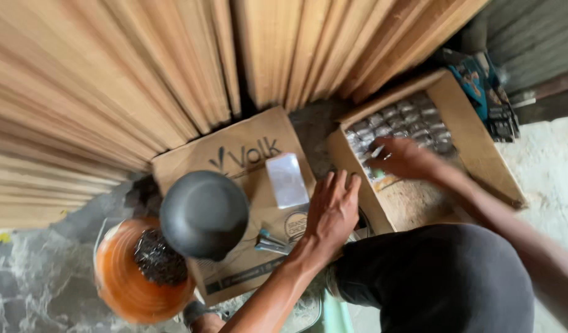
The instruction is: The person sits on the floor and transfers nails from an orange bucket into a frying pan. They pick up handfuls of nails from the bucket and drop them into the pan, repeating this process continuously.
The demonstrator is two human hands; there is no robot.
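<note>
My left hand lies flat with fingers spread on a closed brown cardboard box, holding nothing. My right hand reaches into an open cardboard box lined with rows of small clear packets of grey metal parts. Its fingertips pinch a small pale packet, though the hand is blurred. A flat clear plastic packet lies on the closed box just left of my left hand. My dark-trousered knee fills the lower right.
A dark round bowl sits over the closed box's left side, above an orange bucket holding dark small hardware. A small metal tool lies near my left wrist. Wooden planks lean across the top. A printed bag stands at the right.
</note>
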